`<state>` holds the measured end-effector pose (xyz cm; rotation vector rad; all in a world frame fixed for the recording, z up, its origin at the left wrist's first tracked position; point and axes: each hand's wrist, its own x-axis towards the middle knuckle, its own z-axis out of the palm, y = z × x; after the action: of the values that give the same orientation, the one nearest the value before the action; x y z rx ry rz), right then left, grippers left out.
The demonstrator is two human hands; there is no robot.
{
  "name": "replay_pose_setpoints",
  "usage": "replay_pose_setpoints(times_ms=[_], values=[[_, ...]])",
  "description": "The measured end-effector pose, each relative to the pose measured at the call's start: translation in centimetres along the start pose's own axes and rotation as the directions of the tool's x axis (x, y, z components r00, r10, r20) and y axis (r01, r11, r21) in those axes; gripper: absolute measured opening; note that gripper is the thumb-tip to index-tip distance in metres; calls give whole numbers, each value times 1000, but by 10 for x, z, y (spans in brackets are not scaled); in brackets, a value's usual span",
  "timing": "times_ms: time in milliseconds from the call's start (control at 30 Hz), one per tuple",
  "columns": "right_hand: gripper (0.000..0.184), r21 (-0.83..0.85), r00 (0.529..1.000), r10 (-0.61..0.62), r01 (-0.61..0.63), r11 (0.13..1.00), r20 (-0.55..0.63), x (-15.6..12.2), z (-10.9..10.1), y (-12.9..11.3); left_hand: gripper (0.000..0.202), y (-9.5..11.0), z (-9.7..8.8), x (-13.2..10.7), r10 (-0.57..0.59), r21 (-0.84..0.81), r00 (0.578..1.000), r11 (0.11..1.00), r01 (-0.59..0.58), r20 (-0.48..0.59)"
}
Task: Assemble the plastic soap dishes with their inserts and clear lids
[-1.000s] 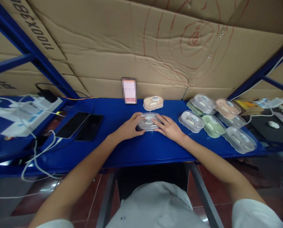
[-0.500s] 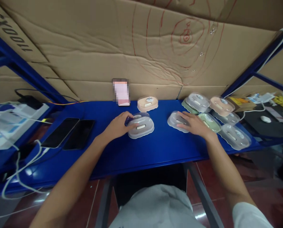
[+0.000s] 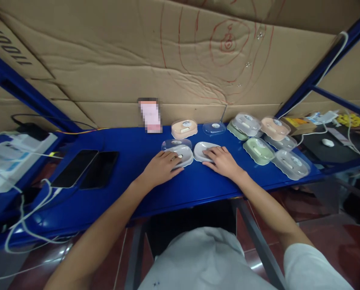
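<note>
My left hand grips a grey oval soap box base, fingers over its inside near a small white bar and thumb at the near edge. Right beside it, my right hand holds a second pale grey soap box base, fingers inside and thumb along the front rim. The two bases stand end to end, close together or touching. Behind the left one lies a clear lid. Another clear lid rests farther back on the blue table.
A peach soap box stands at the back. Several lidded boxes, including a green one, are grouped at the right. A lit phone leans on the cardboard wall. Two dark phones and white cables lie at the left.
Both clear lids are now off the bases, lying behind them. My right hand has moved left with its base, next to the left one. The view has shifted slightly.
</note>
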<state>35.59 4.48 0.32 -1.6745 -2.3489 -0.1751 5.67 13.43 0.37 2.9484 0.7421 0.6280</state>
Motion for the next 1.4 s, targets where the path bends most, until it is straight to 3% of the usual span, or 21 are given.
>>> replay_pose_setpoints(times_ms=[167,433,600,700,833,900,1033,1167,1267,1400], values=[[44,36,1000,16,-16,999,-13,4,3,1,26,-5,4,1,-44,-39,999,998,42,-27],[40,127,995,-85,90,988,-43,25,-23,41,28,-1,-2,3,-77,-67,990,995,69,-117],[50,185,990,-118,130,974,-74,73,-28,52,26,12,-2,10,-11,-26,987,1000,7,-159],[55,195,994,-109,107,975,1,115,-18,51,21,19,0,18,104,42,978,994,-98,-179],[76,254,986,-136,108,961,97,154,0,49,16,20,3,20,260,161,929,961,-223,-264],[69,297,988,-124,91,950,93,161,3,49,19,16,3,14,210,95,912,978,-188,-352],[50,355,992,-89,51,934,93,161,-2,53,27,3,-1,-1,84,-63,912,991,-119,-401],[67,357,993,-55,15,934,103,160,-3,58,30,-9,-2,-4,-37,-126,926,992,-12,-376],[63,389,993,-57,12,921,103,160,-1,60,29,-10,-2,0,-21,-91,939,996,-11,-344],[40,475,984,-59,-28,880,168,162,-8,70,22,-6,-6,7,-24,-95,932,995,-12,-362]])
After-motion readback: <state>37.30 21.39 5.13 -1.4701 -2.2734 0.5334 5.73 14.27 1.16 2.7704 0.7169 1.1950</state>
